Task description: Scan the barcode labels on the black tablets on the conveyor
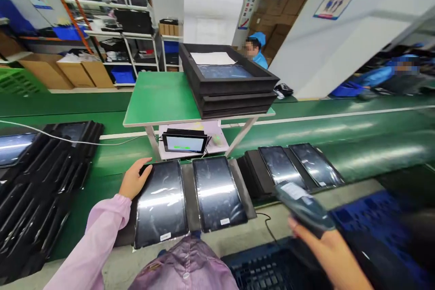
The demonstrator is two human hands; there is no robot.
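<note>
My left hand (134,179) rests at the upper left corner of a black tablet-like screen panel (161,204), thumb and fingers spread apart. The panel lies in a dark foam tray beside a second screen panel (219,192). Each has a small white label near its lower edge. At the right, my right hand (335,251) is wrapped around a dark handheld barcode scanner (302,204), somewhat blurred. The scanner points up and left, in front of two more screen panels (280,165) on stacked dark trays. Its handle is partly hidden by my hand.
A small green-topped stand (159,97) carries stacked black foam trays (234,86); a lit display (184,143) sits below. Stacked trays (37,199) stand left, under a white cable (112,143). Blue crates (384,222) are at lower right. Other people work beyond.
</note>
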